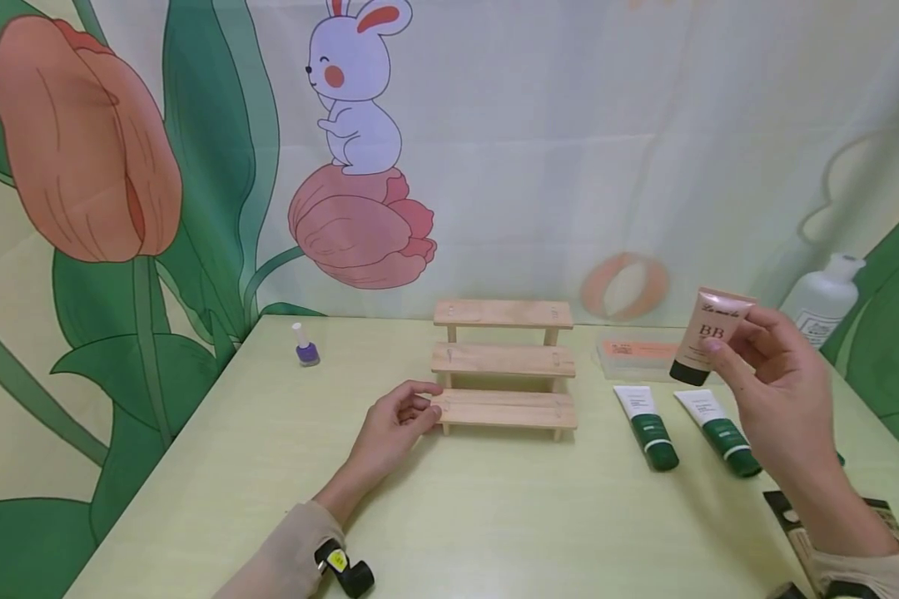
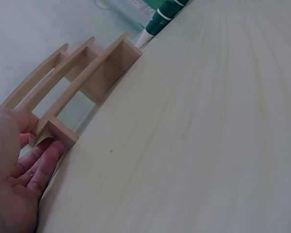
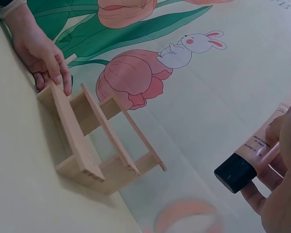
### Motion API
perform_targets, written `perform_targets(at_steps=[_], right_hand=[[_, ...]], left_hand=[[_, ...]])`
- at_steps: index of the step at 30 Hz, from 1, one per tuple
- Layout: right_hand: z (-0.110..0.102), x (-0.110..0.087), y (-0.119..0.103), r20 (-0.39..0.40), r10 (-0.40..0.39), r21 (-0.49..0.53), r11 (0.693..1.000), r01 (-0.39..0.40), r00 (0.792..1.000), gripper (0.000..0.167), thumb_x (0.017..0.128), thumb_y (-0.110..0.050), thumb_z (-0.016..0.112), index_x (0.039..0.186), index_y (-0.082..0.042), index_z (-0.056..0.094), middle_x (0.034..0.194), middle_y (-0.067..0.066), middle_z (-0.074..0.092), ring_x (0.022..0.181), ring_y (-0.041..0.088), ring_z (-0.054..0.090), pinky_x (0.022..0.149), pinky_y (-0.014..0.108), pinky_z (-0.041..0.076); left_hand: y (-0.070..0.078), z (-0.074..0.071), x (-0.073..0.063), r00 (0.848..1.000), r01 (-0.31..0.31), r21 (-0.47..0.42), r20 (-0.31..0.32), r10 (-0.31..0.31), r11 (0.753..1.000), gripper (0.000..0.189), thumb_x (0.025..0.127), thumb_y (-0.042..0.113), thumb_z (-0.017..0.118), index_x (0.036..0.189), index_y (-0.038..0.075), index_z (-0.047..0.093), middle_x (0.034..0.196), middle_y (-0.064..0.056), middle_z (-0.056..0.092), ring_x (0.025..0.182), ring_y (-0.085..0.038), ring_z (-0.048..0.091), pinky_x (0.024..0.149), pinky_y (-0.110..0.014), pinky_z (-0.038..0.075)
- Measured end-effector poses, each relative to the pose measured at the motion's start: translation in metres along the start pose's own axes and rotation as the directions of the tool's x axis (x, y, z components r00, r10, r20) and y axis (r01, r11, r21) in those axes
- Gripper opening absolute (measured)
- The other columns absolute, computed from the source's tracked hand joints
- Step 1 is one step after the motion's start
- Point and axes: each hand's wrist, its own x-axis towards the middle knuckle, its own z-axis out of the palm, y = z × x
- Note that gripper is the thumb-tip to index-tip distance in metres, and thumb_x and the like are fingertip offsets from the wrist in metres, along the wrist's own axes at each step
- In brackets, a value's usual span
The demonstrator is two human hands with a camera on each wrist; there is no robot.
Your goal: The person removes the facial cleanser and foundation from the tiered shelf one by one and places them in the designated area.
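Observation:
A small three-step wooden display shelf (image 1: 504, 359) stands at the middle of the table. My left hand (image 1: 399, 420) holds the left end of its lowest step; in the left wrist view the thumb is above the board and the fingers (image 2: 44, 167) reach under it. In my right hand (image 1: 787, 387) I pinch a pink BB cream tube (image 1: 707, 333) with its black cap (image 3: 235, 173) pointing down. The tube is in the air, to the right of the shelf. Below it lie a green-and-white tube (image 1: 648, 428) and a second green-and-white tube (image 1: 719, 434).
A purple nail polish bottle (image 1: 306, 348) stands at the back left. A flat clear box with an orange label (image 1: 633, 351) lies at the back right, with a white bottle (image 1: 826, 295) beyond my right hand. A dark-edged packet (image 1: 794, 537) lies partly under my right forearm.

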Motion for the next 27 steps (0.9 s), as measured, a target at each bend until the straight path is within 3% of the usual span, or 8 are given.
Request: perform_targets(at_steps=[6, 12, 14, 19, 24, 27], right_hand=[[-0.011, -0.019, 0.009, -0.014, -0.036, 0.021, 0.999, 0.036, 0.999, 0.047, 0.106, 0.003, 0.072, 0.151, -0.005, 0.063, 0.129, -0.008, 0.071, 0.114, 0.008, 0.068, 0.096, 0.008, 0.052], [-0.017, -0.037, 0.021, -0.029, -0.019, 0.191, 0.981, 0.024, 0.999, 0.044, 0.101, 0.014, 0.072, 0.143, 0.003, 0.066, 0.124, -0.001, 0.074, 0.105, 0.012, 0.068, 0.091, 0.011, 0.056], [-0.018, -0.042, 0.026, -0.032, -0.001, 0.204, 0.979, 0.008, 0.999, 0.043, 0.101, 0.014, 0.072, 0.142, 0.002, 0.066, 0.125, -0.002, 0.073, 0.105, 0.012, 0.067, 0.09, 0.01, 0.056], [-0.019, -0.052, 0.034, -0.039, 0.061, 0.044, 0.997, -0.059, 0.997, 0.04, 0.105, 0.003, 0.074, 0.143, -0.006, 0.066, 0.125, -0.008, 0.071, 0.108, 0.01, 0.064, 0.091, 0.007, 0.052], [-0.022, -0.06, 0.039, -0.035, 0.088, -0.097, 0.991, -0.091, 0.995, 0.034, 0.107, -0.006, 0.075, 0.139, -0.007, 0.066, 0.121, -0.011, 0.069, 0.11, 0.005, 0.065, 0.09, 0.006, 0.051], [-0.023, -0.065, 0.045, -0.037, 0.112, -0.108, 0.988, -0.115, 0.993, 0.029, 0.105, -0.008, 0.078, 0.132, -0.005, 0.067, 0.119, -0.011, 0.07, 0.106, 0.004, 0.066, 0.088, 0.007, 0.052]], left_hand=[[-0.001, -0.001, 0.0, 1.0, 0.007, -0.009, -0.001, -0.007, 1.0, 0.026, 0.107, 0.014, 0.077, 0.133, 0.016, 0.076, 0.104, -0.006, 0.079, 0.09, -0.022, 0.073, 0.071, -0.023, 0.054], [0.0, -0.001, 0.0, 1.0, 0.011, -0.013, 0.003, -0.011, 1.0, 0.026, 0.107, 0.014, 0.077, 0.133, 0.016, 0.076, 0.105, -0.007, 0.078, 0.09, -0.021, 0.073, 0.072, -0.023, 0.054], [0.0, 0.0, 0.0, 1.0, 0.011, -0.013, 0.004, -0.011, 1.0, 0.026, 0.107, 0.014, 0.077, 0.133, 0.016, 0.076, 0.105, -0.007, 0.078, 0.09, -0.021, 0.073, 0.072, -0.023, 0.054], [-0.001, 0.0, 0.001, 1.0, 0.014, -0.011, 0.003, -0.014, 1.0, 0.026, 0.107, 0.015, 0.078, 0.133, 0.016, 0.077, 0.105, -0.006, 0.078, 0.09, -0.021, 0.073, 0.072, -0.023, 0.055], [0.0, 0.0, 0.0, 1.0, 0.015, -0.008, 0.001, -0.015, 1.0, 0.026, 0.107, 0.016, 0.078, 0.133, 0.017, 0.077, 0.104, -0.006, 0.078, 0.089, -0.02, 0.072, 0.071, -0.023, 0.054], [0.001, 0.0, 0.0, 1.0, 0.013, -0.009, 0.0, -0.013, 1.0, 0.026, 0.107, 0.015, 0.077, 0.133, 0.016, 0.077, 0.104, -0.006, 0.078, 0.089, -0.02, 0.072, 0.071, -0.023, 0.053]])
